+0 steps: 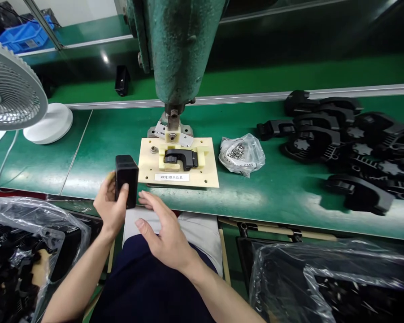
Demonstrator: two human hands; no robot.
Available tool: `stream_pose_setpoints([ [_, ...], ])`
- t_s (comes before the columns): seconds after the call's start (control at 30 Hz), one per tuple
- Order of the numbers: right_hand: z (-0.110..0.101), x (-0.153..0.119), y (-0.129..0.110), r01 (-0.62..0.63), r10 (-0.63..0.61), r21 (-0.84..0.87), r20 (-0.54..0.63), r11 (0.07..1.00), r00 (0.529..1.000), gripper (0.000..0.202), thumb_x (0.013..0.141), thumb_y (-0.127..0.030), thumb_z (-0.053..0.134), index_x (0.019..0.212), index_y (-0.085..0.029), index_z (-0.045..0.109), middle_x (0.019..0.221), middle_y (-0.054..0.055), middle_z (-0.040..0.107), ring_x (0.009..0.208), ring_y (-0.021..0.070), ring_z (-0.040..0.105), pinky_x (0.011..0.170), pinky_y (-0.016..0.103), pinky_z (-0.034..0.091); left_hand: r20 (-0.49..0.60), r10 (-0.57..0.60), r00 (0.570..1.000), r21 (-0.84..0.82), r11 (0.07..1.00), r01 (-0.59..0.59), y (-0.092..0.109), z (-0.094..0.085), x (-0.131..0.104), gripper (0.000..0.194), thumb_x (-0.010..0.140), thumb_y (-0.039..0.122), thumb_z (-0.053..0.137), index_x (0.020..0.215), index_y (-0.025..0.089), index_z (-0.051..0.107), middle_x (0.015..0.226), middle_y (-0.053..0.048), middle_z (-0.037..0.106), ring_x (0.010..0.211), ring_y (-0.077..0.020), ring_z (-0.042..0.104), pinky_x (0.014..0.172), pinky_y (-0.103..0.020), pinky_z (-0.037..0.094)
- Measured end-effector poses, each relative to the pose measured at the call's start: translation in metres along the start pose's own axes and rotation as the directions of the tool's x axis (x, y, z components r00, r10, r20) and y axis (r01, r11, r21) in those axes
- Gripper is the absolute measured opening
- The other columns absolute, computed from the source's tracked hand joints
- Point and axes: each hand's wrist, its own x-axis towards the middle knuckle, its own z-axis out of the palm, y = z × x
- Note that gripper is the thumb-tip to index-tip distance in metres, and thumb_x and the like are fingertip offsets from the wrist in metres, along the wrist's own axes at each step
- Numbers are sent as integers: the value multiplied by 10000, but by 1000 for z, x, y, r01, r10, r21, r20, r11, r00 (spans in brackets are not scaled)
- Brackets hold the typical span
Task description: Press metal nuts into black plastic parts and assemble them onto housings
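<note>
My left hand (112, 202) is closed around a black rectangular box-shaped part (127, 179), held upright left of the fixture. Fingers spread and holding nothing, my right hand (163, 235) hovers just right of that part. In front of me, a cream fixture plate (144, 166) with a printed label (171, 177) lies on the green bench. Nested in its yellow block is a black curved plastic part (184, 158). The green press head (178, 49) stands directly above. Right of the plate sits a clear plastic bag (242, 157) with small metal screws.
Black plastic parts (323, 130) are heaped on the bench at right. A white fan (11, 89) stands at left. Plastic-lined bins of black parts flank me, a left bin (63, 251) and a right bin (279, 278). Another black box part (122, 80) stands at the back.
</note>
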Motion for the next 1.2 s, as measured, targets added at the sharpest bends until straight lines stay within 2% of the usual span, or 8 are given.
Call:
stream_pose_setpoints([
  [0.1, -43, 9, 15, 134, -249, -388, -262, 912, 932, 387, 899, -255, 549, 1280, -189, 550, 1232, 123, 631, 1159, 262, 599, 953, 457, 547, -6, 22, 1000, 99, 995, -22, -22, 2, 39, 464, 781, 313, 659, 1202, 133, 586, 1051, -125, 675, 982, -234, 671, 943, -401, 538],
  [0.2, -113, 28, 40, -50, -416, -697, -483, 715, 770, 248, 890, -212, 513, 1092, -167, 648, 1062, 135, 691, 1027, 284, 651, 903, 477, 540, 64, 126, 990, 312, 940, -140, -46, 0, 72, 422, 763, 276, 635, 1156, 127, 603, 1036, -136, 660, 1020, -271, 644, 964, -449, 510],
  [0.23, -136, 36, 48, -155, -374, -713, -524, 683, 765, 243, 897, -213, 475, 1038, -151, 663, 1017, 145, 698, 998, 289, 657, 900, 474, 530, 95, 169, 981, 367, 910, -192, -52, 0, 80, 427, 759, 266, 628, 1159, 118, 599, 1047, -150, 650, 1047, -290, 629, 972, -469, 496],
  [0.33, -189, 67, 70, -403, 73, -737, -436, 543, 897, 244, 826, -207, 490, 938, -129, 692, 985, 161, 703, 978, 311, 656, 871, 438, 511, 164, 316, 935, 472, 807, -355, -60, 4, 86, 512, 757, 272, 635, 1223, 80, 549, 1156, -222, 595, 1156, -361, 554, 996, -542, 444],
  [0.4, -205, 87, 79, -451, 334, -762, -321, 465, 886, 171, 726, -203, 564, 807, -150, 705, 880, 140, 715, 893, 318, 667, 774, 394, 511, 175, 453, 874, 495, 727, -476, -55, 9, 78, 549, 763, 268, 645, 1259, 74, 515, 1221, -249, 556, 1199, -388, 514, 1007, -580, 414],
  [0.57, -209, 109, 81, -422, 402, -755, -228, 502, 887, 81, 608, -178, 589, 554, -182, 650, 623, 75, 668, 666, 251, 639, 607, 311, 444, 180, 682, 708, 309, 644, -699, -29, 19, 39, 499, 781, 125, 596, 1268, 144, 488, 1207, -187, 576, 1146, -315, 570, 948, -514, 497],
  [0.8, -216, 76, 75, -489, 378, -522, -312, 699, 872, 330, 723, -356, 547, 864, -116, 725, 795, 108, 716, 702, 216, 656, 640, 315, 503, 224, 645, 730, 59, 739, -671, -12, 15, 0, 472, 786, 47, 567, 1242, 162, 525, 1091, -153, 638, 999, -261, 644, 812, -399, 571],
  [1.2, -225, 66, 75, -497, 420, -67, -443, 865, 792, 285, 546, -386, 732, 707, -159, 672, 613, 17, 632, 526, 123, 541, 574, 305, 508, 242, 672, 700, -5, 722, -692, -20, 11, -12, 488, 748, -22, 565, 1215, 118, 558, 1026, -162, 652, 931, -253, 658, 747, -354, 573],
])
